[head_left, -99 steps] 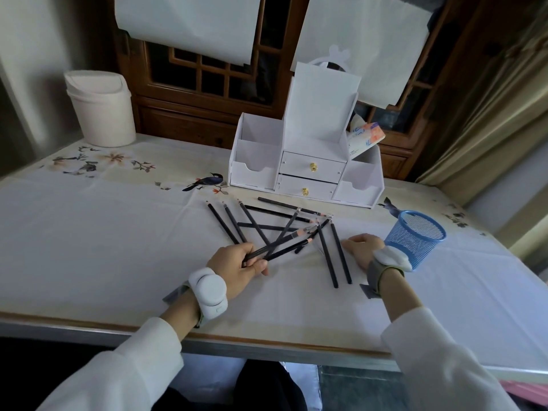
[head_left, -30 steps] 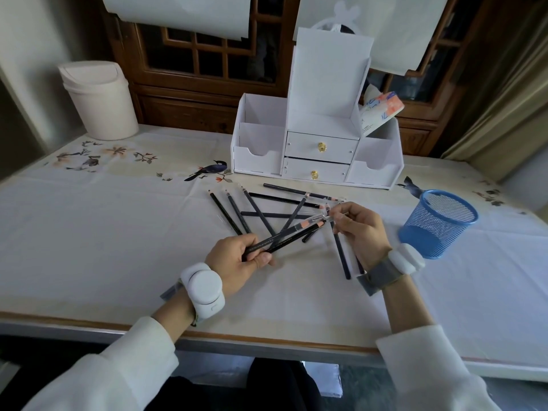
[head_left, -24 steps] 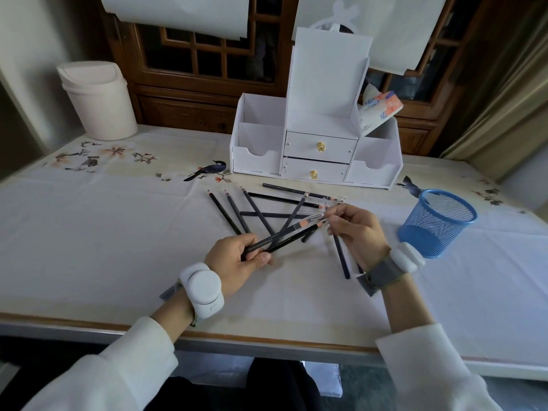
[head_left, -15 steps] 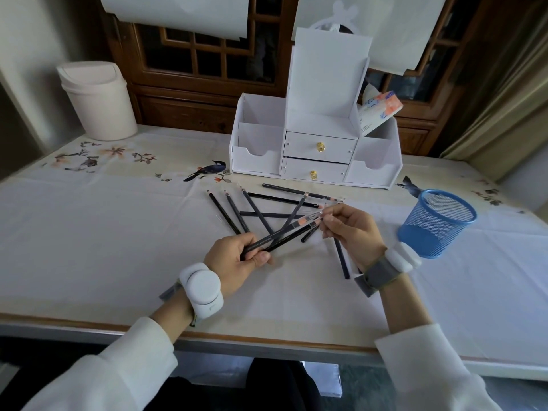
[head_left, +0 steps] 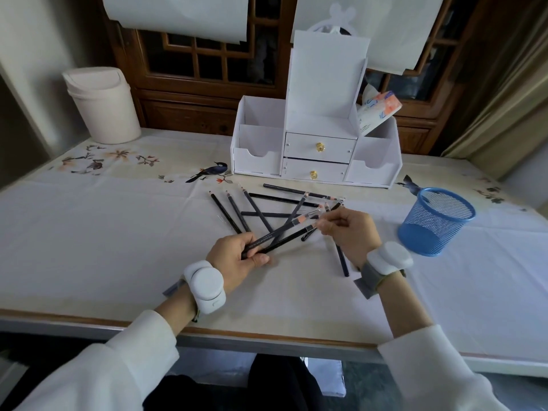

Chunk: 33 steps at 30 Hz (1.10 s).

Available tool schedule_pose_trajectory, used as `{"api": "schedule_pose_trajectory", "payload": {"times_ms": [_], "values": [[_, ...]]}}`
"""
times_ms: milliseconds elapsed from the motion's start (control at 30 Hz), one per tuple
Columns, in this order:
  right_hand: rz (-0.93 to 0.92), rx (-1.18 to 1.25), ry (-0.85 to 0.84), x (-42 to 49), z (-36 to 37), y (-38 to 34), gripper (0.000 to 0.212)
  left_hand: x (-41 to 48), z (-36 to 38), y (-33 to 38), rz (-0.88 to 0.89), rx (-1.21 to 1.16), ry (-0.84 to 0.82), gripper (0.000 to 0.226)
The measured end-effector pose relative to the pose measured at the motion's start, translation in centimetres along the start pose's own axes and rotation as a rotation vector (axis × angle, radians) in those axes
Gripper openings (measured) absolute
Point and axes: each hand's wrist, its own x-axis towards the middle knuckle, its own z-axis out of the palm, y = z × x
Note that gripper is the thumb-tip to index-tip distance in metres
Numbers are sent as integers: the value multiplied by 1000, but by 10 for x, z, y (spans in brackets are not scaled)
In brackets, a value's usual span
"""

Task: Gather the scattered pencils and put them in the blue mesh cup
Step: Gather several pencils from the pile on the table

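Observation:
Several dark pencils [head_left: 261,213] lie crossed on the white tablecloth in front of the organiser. My left hand [head_left: 237,259] grips the lower ends of two pencils [head_left: 281,234] that slant up to the right. My right hand [head_left: 348,232] pinches a pencil, whose lower part [head_left: 341,259] shows below the hand, and its fingertips meet the upper tips of the left hand's pencils. The blue mesh cup [head_left: 434,221] stands upright to the right of my right hand, with nothing visible inside.
A white desk organiser [head_left: 317,137] with two drawers stands behind the pencils, a tissue pack [head_left: 378,109] leaning in its right side. A white lidded bin [head_left: 102,105] sits at the back left. The table's front edge [head_left: 267,336] runs under my wrists.
My right hand lifted off the table beside the cup, took up a pencil and drew left to the tips of the pencils my left hand holds. The left hand stayed put.

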Motion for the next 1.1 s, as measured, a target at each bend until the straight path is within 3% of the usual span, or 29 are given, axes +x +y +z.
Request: {"api": "schedule_pose_trajectory", "payload": {"times_ms": [200, 400, 567, 667, 800, 967, 1100], "values": [[114, -435, 225, 4, -14, -5, 6, -4, -1, 7, 23, 43, 44, 37], [330, -672, 41, 11, -2, -16, 33, -6, -2, 18, 15, 23, 146, 19], [392, -798, 8, 8, 8, -19, 27, -5, -1, 14, -3, -33, 145, 19], [375, -732, 25, 5, 6, -19, 17, -3, 0, 10, 35, 17, 115, 21], [234, -560, 56, 1, 1, -23, 20, -3, -4, 10, 21, -3, 120, 28], [160, -248, -21, -10, 4, -32, 6, -4, -4, 18, -2, -125, 89, 22], [115, -46, -116, -16, 12, -43, 7, -5, 2, 33, -21, -214, 28, 17]]}}
